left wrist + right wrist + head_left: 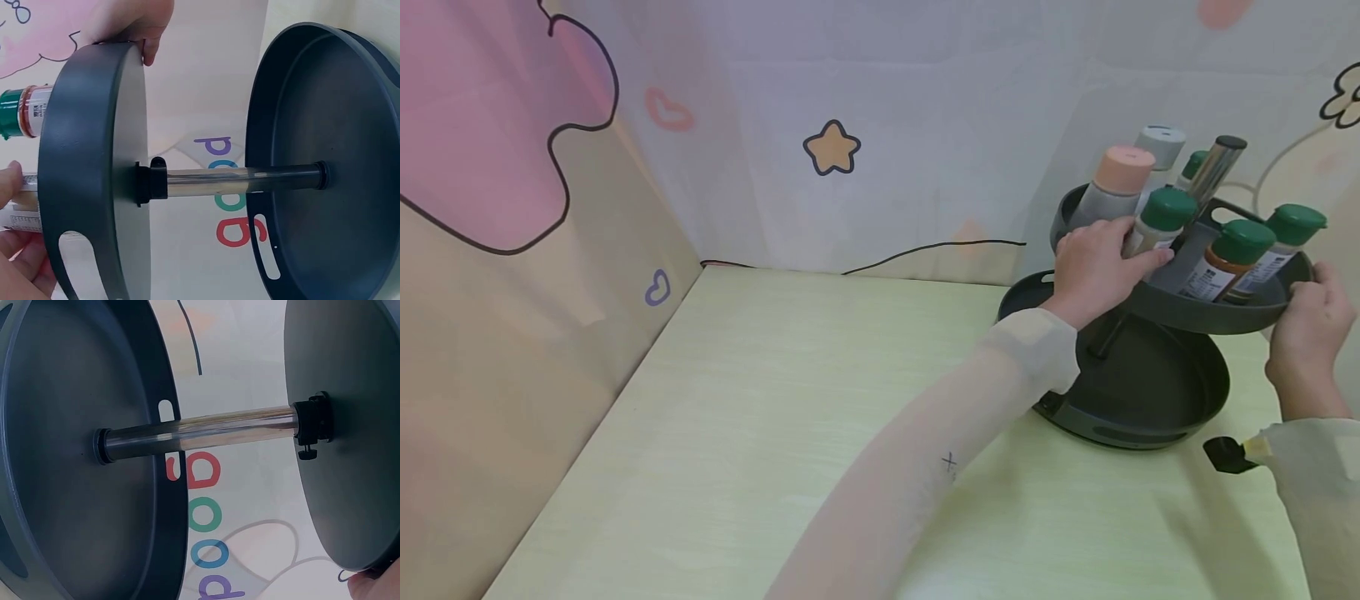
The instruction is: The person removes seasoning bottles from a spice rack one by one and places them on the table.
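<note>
At the right of the head view stands a dark two-tier round rack, its upper tray (1206,315) set above the lower tray (1157,375). My left hand (1092,268) pinches a green-capped seasoning bottle (1167,212) in the upper tray, thumb on one side and fingers on the other. The right hand (1313,333) grips that tray's rim at the right. Beside the pinched bottle are a pink-capped bottle (1123,171), a white-capped bottle (1161,146), a silver cylinder with a dark top (1219,171) and further green-capped bottles (1243,243).
A metal pole (206,182) joins the two tiers, with a black clamp (310,425) under the upper tray. The lower tray's inside shows only the pole's foot. Behind the pale table (737,433) hangs a printed cloth (887,167). A dark piece (1228,455) sticks out at my right cuff.
</note>
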`<state>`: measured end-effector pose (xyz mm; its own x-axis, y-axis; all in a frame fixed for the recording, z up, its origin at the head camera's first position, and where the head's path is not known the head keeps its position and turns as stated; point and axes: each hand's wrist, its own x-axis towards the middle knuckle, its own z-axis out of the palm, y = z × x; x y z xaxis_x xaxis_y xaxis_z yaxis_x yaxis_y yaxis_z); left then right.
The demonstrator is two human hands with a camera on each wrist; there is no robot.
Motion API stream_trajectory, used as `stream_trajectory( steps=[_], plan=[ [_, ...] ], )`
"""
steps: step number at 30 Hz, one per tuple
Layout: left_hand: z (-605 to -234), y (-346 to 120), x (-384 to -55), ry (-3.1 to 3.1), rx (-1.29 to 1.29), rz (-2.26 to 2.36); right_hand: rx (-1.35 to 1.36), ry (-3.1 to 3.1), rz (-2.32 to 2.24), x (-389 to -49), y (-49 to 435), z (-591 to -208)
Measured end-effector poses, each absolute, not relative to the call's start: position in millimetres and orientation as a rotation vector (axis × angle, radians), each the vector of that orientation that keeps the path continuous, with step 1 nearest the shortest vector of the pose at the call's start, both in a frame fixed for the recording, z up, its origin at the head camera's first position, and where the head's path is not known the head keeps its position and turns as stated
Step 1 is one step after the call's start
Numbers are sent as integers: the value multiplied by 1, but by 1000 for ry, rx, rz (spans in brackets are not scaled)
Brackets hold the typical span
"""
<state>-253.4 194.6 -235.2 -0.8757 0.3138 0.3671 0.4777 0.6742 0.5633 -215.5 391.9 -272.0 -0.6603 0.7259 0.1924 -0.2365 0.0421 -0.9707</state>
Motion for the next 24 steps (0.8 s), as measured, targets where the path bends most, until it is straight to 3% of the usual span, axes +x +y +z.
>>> stream_trajectory(
  steps=[11, 24],
  plan=[
    [-226, 187, -255, -2552, -771, -1420, -507, -1614, 1695, -214, 389, -271],
    [-216, 180, -254, -2516, -734, -1666, -499, -1619, 1684, -216, 390, -272]
  ],
)
